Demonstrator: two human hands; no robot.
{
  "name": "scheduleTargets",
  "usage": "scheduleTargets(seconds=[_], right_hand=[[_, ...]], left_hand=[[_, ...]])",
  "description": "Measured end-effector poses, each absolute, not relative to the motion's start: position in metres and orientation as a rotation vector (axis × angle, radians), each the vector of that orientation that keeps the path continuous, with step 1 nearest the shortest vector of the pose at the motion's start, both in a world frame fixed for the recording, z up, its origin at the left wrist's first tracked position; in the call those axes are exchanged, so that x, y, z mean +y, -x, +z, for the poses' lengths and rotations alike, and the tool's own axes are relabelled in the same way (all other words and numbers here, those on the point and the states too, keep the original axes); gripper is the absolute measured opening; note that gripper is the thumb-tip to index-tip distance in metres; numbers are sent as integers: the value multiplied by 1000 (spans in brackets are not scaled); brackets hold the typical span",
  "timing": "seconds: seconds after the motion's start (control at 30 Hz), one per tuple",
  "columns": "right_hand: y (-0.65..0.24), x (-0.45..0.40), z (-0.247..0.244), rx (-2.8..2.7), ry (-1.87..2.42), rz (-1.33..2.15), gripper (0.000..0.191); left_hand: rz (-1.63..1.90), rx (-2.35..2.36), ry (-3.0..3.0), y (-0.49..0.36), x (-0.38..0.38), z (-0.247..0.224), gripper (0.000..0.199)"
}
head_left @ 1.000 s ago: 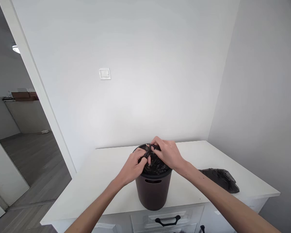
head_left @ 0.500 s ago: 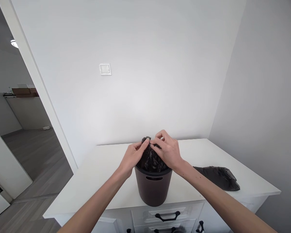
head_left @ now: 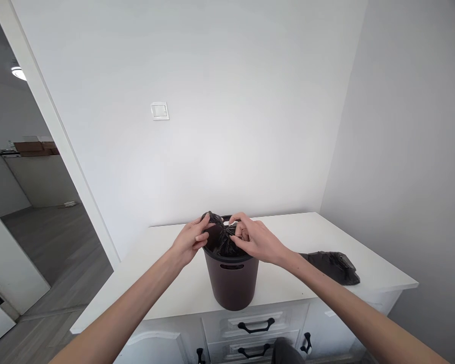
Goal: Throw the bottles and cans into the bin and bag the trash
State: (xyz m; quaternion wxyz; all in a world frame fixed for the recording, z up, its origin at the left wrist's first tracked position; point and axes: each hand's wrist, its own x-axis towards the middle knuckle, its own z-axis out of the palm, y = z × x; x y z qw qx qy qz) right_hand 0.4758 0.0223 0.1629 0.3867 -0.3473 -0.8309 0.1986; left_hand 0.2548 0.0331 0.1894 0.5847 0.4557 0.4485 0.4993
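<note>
A dark brown trash can (head_left: 233, 285) stands upright on the white cabinet top. Inside it sits a black garbage bag (head_left: 229, 243), its neck gathered and twisted above the rim. My left hand (head_left: 192, 237) pinches the bunched top of the bag, over the left side of the rim. On the right, my right hand (head_left: 256, 237) has curled fingers beside the twisted neck; thumb and forefinger are apart around it, and whether they touch the plastic I cannot tell. Behind my right forearm lies another black plastic bag (head_left: 333, 267), flat and partly covered by the arm.
The white cabinet (head_left: 167, 283) has drawers and doors with black handles (head_left: 256, 326) below its top. Walls rise behind and to the right, with a light switch (head_left: 160, 111) on the back one. At left, a doorway opens onto a room with cardboard boxes (head_left: 34, 148).
My left hand has pulled the bag's top to the left, away from my right hand, and the neck now looks twisted. The view has shifted slightly.
</note>
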Motion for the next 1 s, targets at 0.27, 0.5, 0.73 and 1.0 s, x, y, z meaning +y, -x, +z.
scheduleTargets(seconds=[0.27,0.5,0.73,1.0], right_hand=[[-494,16,172,-2021,1099,880,22],[-510,17,188,-2009,1207,903,21],[-515,19,192,-2161,1260,685,17],[-467,28,188,-2352,1236,-20,24]], left_hand=[[1317,1011,-868,-225,46,174,19],[1413,1042,-858,-226,61,174,16],[1372,984,-1283,-247,46,206,39],[1312,977,-1708,-282,26,231,43]])
